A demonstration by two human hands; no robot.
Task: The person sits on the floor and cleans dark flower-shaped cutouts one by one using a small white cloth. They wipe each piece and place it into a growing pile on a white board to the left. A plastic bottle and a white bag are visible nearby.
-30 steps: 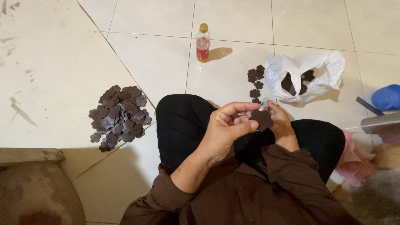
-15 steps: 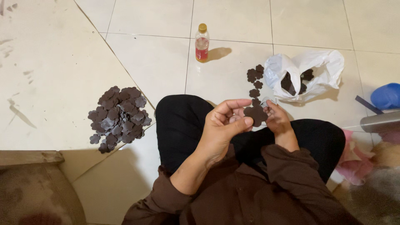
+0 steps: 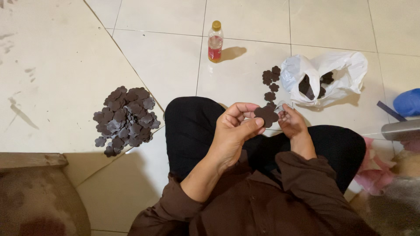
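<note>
Head view: left hand and right hand meet at centre frame above the lap. Between them sits a dark brown flower-shaped flat cutout, pinched by the fingers of both hands, left thumb pressed along its lower edge. A heap of dark brown flower-shaped cutouts lies on the tiled floor at left of frame. Upper right, a white plastic bag lies open with further cutouts inside; a few loose cutouts lie just beside it. A small plastic bottle with red label and yellow cap stands upright at top centre.
</note>
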